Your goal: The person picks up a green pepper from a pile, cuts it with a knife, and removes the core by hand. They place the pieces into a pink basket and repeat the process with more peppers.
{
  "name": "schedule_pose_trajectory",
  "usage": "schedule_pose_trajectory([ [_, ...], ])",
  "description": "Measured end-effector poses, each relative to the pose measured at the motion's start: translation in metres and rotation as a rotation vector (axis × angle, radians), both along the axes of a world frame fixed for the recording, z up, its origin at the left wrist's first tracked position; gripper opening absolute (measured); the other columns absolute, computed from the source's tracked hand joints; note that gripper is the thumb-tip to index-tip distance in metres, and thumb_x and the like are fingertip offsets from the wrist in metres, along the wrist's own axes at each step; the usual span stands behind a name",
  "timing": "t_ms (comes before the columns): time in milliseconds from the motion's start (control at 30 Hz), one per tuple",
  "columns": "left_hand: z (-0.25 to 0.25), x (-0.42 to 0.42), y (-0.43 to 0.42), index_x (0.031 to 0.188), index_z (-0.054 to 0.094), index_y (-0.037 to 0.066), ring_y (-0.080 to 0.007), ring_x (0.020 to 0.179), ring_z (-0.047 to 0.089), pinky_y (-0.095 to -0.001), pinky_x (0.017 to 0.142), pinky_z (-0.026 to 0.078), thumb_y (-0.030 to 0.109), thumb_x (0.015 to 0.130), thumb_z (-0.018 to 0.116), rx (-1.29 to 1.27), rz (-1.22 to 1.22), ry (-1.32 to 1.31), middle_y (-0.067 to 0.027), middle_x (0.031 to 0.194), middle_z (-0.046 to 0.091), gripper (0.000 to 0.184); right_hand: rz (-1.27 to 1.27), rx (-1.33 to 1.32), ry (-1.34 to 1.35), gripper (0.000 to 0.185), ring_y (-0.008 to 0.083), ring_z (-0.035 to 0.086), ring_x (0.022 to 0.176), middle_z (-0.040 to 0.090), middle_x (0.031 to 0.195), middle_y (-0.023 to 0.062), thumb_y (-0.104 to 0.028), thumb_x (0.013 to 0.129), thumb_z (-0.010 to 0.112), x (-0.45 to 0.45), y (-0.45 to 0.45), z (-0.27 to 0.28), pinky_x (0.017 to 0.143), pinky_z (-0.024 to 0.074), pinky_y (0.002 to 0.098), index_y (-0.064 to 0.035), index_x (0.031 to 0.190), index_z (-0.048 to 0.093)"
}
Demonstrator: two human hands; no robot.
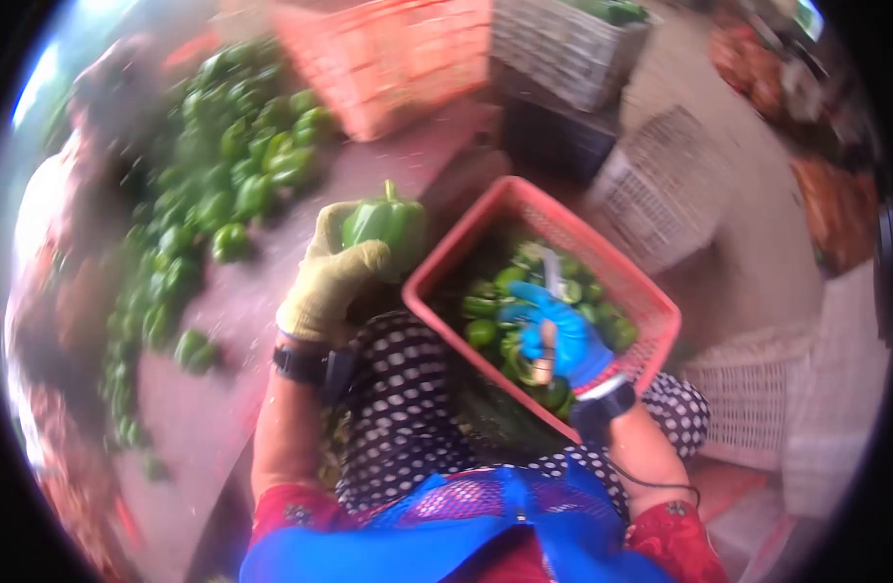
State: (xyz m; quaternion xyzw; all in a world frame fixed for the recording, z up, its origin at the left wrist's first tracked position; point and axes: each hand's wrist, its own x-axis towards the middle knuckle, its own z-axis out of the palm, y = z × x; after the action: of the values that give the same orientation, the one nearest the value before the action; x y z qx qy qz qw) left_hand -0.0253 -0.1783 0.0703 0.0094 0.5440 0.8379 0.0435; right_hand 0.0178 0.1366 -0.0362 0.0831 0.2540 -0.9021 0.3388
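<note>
One pepper [388,223], best held stem-up, left fingers [370,255] curled round it; one knife [543,365], right fingers [530,292] gripping it.

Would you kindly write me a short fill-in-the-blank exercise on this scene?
1. The left hand, which holds a green bell pepper, wears a glove that is pale ____ in colour.
2. The glove on the right hand is bright ____ in colour.
3. Many loose peppers lie to the person's ____.
4. The person's dark trousers are patterned with white ____.

Missing words: yellow; blue; left; dots.
</note>
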Motion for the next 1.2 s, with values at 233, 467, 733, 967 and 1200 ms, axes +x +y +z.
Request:
schedule_pose_trajectory([
  [233, 0.021, -0.005, 0.132, 0.149, 0.044, 0.003, -0.0215, 0.127, 0.055, -0.0382, 0.108, 0.044, 0.036, 0.086, 0.085, -0.463, -0.500, 0.058, -0.0112, 0.136, 0.060, 0.082, -0.306, 0.174, 0.301, 0.064, 0.0081, 0.059, 0.065, 0.066, 0.103, 0.0001, -0.041, 0.096, 0.074, -0.004, 0.021, 0.030, 0.054, 0.0471, 0.0213, -0.0124, 0.147, 0.048],
  [467, -0.021, 0.000, 0.138, 0.147, 0.048, 0.007, -0.0263, 0.125, 0.061, -0.0457, 0.104, 0.052, 0.034, 0.097, 0.071, 0.360, -0.731, -0.353, -0.0130, 0.140, 0.059, 0.062, -0.283, 0.654, 0.496, 0.075, 0.0058, 0.052, 0.061, 0.062, 0.107, 0.0042, -0.032, 0.091, 0.081, -0.006, 0.037, 0.044, 0.053, 0.0449, 0.0213, -0.0048, 0.149, 0.043],
  [733, -0.039, -0.014, 0.129, 0.147, 0.048, 0.005, -0.0268, 0.125, 0.059, -0.0438, 0.109, 0.047, 0.027, 0.093, 0.074, 0.290, -0.658, -0.151, -0.0117, 0.137, 0.060, 0.064, -0.286, 0.611, 0.383, 0.036, 0.0106, 0.059, 0.061, 0.066, 0.090, 0.0053, -0.027, 0.098, 0.071, -0.033, 0.088, 0.029, 0.053, 0.0492, 0.0237, -0.0067, 0.126, 0.061],
  [967, -0.049, -0.030, 0.120, 0.142, 0.053, 0.002, -0.0240, 0.122, 0.061, -0.0390, 0.110, 0.046, 0.016, 0.092, 0.072, 0.258, -0.554, -0.149, -0.0093, 0.131, 0.063, 0.055, -0.320, -0.020, -0.241, 0.035, 0.0201, 0.066, 0.077, 0.071, 0.095, 0.0109, -0.021, 0.100, 0.065, -0.005, 0.053, -0.004, 0.076, 0.0585, 0.0442, -0.0046, 0.130, 0.062],
  [1200, -0.052, -0.023, 0.119, 0.134, 0.062, 0.000, -0.0216, 0.109, 0.067, -0.0343, 0.098, 0.053, 0.013, 0.093, 0.071, 0.320, -0.496, -0.346, -0.0095, 0.121, 0.069, 0.044, -0.318, 1.466, 0.647, 0.047, 0.0269, 0.069, 0.069, 0.072, 0.093, 0.0187, -0.017, 0.099, 0.064, -0.003, 0.029, 0.021, 0.067, 0.0552, 0.0399, -0.0053, 0.142, 0.052],
])
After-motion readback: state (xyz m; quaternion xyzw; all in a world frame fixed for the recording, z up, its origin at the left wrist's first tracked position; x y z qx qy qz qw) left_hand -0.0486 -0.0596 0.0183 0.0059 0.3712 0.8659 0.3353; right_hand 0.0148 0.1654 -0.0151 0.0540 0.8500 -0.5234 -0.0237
